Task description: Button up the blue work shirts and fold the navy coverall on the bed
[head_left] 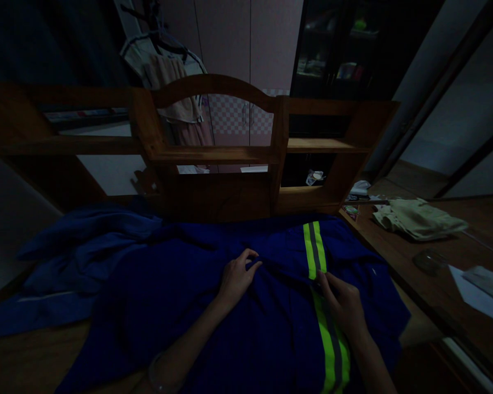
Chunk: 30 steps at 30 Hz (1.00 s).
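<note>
A dark blue work jacket (pixel 213 339) lies spread out in front of me, with yellow-green and grey reflective bands (pixel 314 249) across its right part. My left hand (pixel 237 276) is at the middle of the jacket, thumb and index finger curled around the end of a raised fold, with a small gap showing between them. Farther right, my right hand (pixel 345 301) pinches the jacket's front edge where the reflective band is split. Between both hands the fold runs in a fairly straight line. Dim light hides the fastenings.
Another blue cloth (pixel 74 257) lies crumpled at left. Behind the jacket rises a wooden shelf unit (pixel 213 156). On the wooden desk (pixel 427 262) at right are a folded pale green cloth (pixel 419 219), a glass jar (pixel 429 261) and white paper (pixel 476 293).
</note>
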Motion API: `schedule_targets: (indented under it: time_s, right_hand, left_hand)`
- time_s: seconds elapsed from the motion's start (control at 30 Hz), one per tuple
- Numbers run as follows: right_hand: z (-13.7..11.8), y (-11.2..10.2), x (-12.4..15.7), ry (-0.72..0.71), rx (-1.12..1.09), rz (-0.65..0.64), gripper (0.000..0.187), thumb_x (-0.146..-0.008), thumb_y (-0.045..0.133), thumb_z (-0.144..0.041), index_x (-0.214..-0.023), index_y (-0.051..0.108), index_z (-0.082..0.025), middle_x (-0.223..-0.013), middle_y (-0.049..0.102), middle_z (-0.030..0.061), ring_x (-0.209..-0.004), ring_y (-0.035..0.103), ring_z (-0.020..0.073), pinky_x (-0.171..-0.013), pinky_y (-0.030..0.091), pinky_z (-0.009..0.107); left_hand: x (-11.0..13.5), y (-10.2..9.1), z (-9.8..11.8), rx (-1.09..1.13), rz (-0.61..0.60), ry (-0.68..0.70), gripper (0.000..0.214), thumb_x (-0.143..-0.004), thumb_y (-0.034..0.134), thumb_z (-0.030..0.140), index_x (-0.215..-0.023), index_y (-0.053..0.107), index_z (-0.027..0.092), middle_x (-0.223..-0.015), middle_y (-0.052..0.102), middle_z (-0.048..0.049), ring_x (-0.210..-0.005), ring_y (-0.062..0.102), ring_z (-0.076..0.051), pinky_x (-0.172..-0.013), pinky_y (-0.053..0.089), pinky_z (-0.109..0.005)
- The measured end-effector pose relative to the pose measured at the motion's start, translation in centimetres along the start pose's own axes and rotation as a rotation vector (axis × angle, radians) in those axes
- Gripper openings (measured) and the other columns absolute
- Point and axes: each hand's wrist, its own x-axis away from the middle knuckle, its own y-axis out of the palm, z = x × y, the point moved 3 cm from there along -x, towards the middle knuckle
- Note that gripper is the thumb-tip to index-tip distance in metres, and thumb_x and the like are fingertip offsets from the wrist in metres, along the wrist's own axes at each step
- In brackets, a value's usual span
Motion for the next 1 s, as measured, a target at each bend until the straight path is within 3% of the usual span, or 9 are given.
schedule_targets:
  time_s: [0.2, 0.37, 0.63, 0.87, 1.0]
  right_hand:
    - [0.0, 0.0, 0.0, 0.003, -0.001, -0.003, 0.035, -0.095, 0.044, -0.039, -0.074, 0.061, -0.016, -0.062, 0.058, 0.0019, -0.055, 0.056, 0.0135, -0.056, 0.035, 0.024]
    - [0.0, 0.0, 0.0, -0.014, 0.002, 0.006, 0.034, -0.095, 0.045, -0.039, -0.077, 0.063, -0.016, -0.065, 0.062, 0.0036, -0.057, 0.057, 0.0142, -0.058, 0.038, 0.023]
    - [-0.2, -0.1, 0.0, -0.028, 0.005, 0.014, 0.036, -0.095, 0.044, -0.039, -0.077, 0.064, -0.016, -0.064, 0.062, 0.0035, -0.055, 0.057, 0.0141, -0.057, 0.039, 0.023]
    - [-0.2, 0.1, 0.0, -0.032, 0.024, -0.013, 0.035, -0.095, 0.043, -0.038, -0.073, 0.060, -0.016, -0.058, 0.057, 0.0015, -0.051, 0.054, 0.0126, -0.053, 0.034, 0.024]
    - [-0.3, 0.2, 0.1, -0.043, 0.002, -0.038, 0.032, -0.095, 0.044, -0.037, -0.075, 0.059, -0.017, -0.062, 0.058, 0.0017, -0.056, 0.057, 0.0135, -0.055, 0.034, 0.024]
  left_hand:
    - [-0.1, -0.2, -0.2, -0.025, 0.026, 0.021, 0.016, -0.081, 0.061, 0.038, -0.093, 0.060, 0.027, -0.095, 0.070, 0.0010, -0.096, 0.066, -0.020, -0.079, 0.048, -0.026]
    - [-0.4, -0.1, -0.5, 0.035, -0.022, 0.022, 0.017, -0.079, 0.063, 0.038, -0.090, 0.061, 0.026, -0.093, 0.070, 0.0000, -0.093, 0.066, -0.020, -0.077, 0.048, -0.025]
    - [-0.3, 0.0, -0.5, -0.029, 0.003, 0.031, 0.014, -0.083, 0.057, 0.035, -0.093, 0.061, 0.027, -0.094, 0.070, 0.0002, -0.096, 0.065, -0.020, -0.079, 0.047, -0.026]
    - [0.1, 0.4, 0.0, -0.307, 0.014, 0.081, 0.017, -0.089, 0.049, 0.035, -0.102, 0.056, 0.028, -0.097, 0.070, -0.0021, -0.091, 0.067, -0.020, -0.075, 0.045, -0.026]
    - [0.4, 1.2, 0.2, -0.515, -0.019, 0.122, 0.021, -0.091, 0.046, 0.033, -0.110, 0.052, 0.026, -0.085, 0.070, -0.0034, -0.080, 0.068, -0.020, -0.069, 0.043, -0.026]
